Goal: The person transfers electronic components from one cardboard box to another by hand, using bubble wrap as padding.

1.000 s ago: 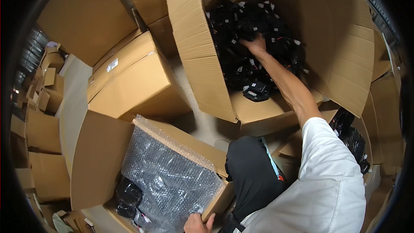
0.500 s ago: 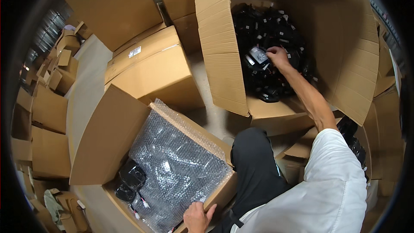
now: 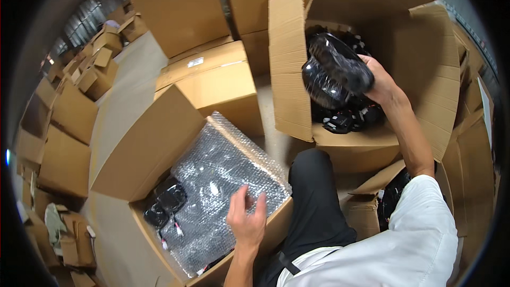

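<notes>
Right hand (image 3: pixel 380 82) grips a black plastic-wrapped bundle (image 3: pixel 334 72), lifted over the open source carton (image 3: pixel 425 74) that looks far from empty of similar black parts. Left hand (image 3: pixel 247 220) hovers with fingers spread, holding nothing, above the bubble wrap sheet (image 3: pixel 223 180) covering the near carton (image 3: pixel 143 154), where a few black pieces (image 3: pixel 167 202) lie, so the transfer seems mid-way.

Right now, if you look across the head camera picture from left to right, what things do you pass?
Pile of small cardboard boxes → black items at the box corner → bubble wrap sheet → left hand → shiny black bagged item → right hand → big open box's flap.
</notes>
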A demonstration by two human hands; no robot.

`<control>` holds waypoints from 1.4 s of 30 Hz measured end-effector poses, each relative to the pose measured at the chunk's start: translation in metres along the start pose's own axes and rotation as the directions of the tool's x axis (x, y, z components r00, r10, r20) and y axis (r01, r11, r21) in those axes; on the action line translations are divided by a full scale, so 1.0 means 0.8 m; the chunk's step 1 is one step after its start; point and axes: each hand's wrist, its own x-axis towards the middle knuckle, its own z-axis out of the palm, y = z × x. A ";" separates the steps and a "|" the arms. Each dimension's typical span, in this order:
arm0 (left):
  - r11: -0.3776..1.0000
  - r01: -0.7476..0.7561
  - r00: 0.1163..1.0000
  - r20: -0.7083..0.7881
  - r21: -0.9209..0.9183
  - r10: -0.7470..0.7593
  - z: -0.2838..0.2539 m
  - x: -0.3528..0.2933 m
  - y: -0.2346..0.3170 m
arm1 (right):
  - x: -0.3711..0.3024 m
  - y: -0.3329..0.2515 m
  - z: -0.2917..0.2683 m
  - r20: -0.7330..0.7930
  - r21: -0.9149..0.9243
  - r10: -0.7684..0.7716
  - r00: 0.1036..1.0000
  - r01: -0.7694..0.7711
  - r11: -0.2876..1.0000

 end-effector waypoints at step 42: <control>0.630 0.371 0.755 -0.173 -0.683 -0.632 -0.244 -0.012 -0.080 | -0.049 0.129 0.421 0.759 -0.129 -0.119 0.640 0.328 0.936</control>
